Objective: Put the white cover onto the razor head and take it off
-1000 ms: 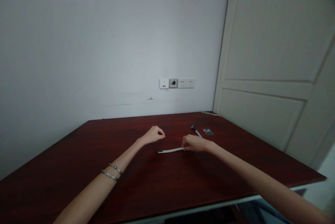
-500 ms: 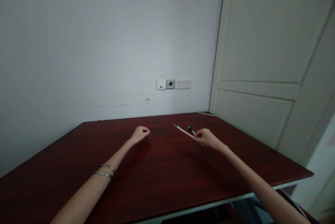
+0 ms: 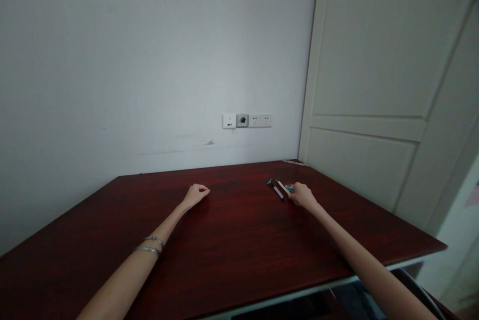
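Note:
My right hand (image 3: 301, 195) is closed on the lower end of a slim white stick with a dark tip (image 3: 283, 187), shaped like a toothbrush; the held end is hidden by the fingers. Just left of the stick, a razor (image 3: 277, 192) with a green head and a pale and dark handle lies on the dark red wooden table (image 3: 232, 245). A small teal and reddish item (image 3: 289, 188) shows beside my right fingers, partly covered. Over the table's left half, my left hand (image 3: 195, 194) has its fingers curled together with nothing visible in them.
A white wall (image 3: 168, 61) with a row of sockets (image 3: 247, 120) rises behind the table. On the right stands a pale panelled door (image 3: 366, 80). A thin light strip (image 3: 295, 162) lies at the table's far right corner. The front edge (image 3: 292, 296) runs below my arms.
My right hand has moved slightly right, bringing the white stick to the razor's right side. The teal and reddish item has come into sight. My left hand has shifted a little left.

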`<state>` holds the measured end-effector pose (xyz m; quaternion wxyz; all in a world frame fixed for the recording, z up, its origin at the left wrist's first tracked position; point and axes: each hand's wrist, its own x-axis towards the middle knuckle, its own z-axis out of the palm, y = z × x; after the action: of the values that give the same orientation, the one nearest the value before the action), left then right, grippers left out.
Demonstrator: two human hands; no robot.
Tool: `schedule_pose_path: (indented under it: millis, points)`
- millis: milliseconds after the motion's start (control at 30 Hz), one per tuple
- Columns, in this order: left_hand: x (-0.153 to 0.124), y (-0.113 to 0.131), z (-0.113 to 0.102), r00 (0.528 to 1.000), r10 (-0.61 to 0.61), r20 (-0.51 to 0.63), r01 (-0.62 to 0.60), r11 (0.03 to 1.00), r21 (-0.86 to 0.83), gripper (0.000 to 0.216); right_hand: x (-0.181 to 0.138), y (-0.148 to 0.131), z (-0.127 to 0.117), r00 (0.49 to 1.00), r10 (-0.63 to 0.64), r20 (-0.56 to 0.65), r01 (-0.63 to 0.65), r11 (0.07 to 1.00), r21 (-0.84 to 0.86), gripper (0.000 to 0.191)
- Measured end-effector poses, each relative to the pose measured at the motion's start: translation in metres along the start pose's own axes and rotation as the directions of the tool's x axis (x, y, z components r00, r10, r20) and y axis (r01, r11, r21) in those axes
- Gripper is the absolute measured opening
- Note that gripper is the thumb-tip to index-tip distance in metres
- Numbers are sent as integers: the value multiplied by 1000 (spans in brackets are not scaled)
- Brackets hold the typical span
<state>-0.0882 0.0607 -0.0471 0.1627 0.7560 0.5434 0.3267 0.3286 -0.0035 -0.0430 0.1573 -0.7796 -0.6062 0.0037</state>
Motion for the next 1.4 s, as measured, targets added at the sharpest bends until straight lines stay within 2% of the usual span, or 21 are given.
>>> schedule_pose_path:
  millis: [367, 600, 733, 867, 967, 1033, 1167, 1233, 1333, 1400]
  points:
    - [-4, -3, -4, 1000, -2, 19, 1, 1000, 14, 28, 7, 1, 6, 1000, -19, 25, 20, 1000, -8, 25]
    - [-8, -9, -10, 1000, -14, 22, 13, 1000, 17, 28, 16, -5, -6, 1000, 3, 17, -3, 1000, 21, 30]
    - [-13, -13, -7, 1000, -25, 16, 25, 999, 30, 29, 18, -36, -17, 999, -39, 17, 39, 998, 49, 29]
    - [-21, -10, 1, 1000, 5, 16, -6, 999, 37, 27, 14, -88, -17, 994, -108, 23, 107, 994, 31, 30]
    - [-26, -7, 7, 998, 53, 31, -55, 995, 79, 25, 9, -129, -8, 982, -180, 50, 179, 983, 26, 28]
    - [-27, -7, 9, 998, 57, 34, -60, 993, 100, 26, 4, -153, 2, 964, -260, 59, 259, 966, 14, 28]
    - [-28, -9, 12, 997, 68, 33, -72, 987, 143, 29, -11, -186, 28, 894, -439, 87, 440, 898, 8, 29]
    - [-27, -10, 14, 997, 76, 21, -78, 984, 163, 29, -19, -194, 42, 844, -529, 91, 529, 848, 30, 34]
    - [-29, -11, 18, 998, 68, 17, -70, 977, 200, 31, -25, -196, 62, 737, -672, 76, 667, 741, 83, 48]
    - [-31, -11, 23, 998, 57, 31, -63, 967, 247, 36, -26, -194, 73, 711, -700, 68, 690, 713, 120, 51]
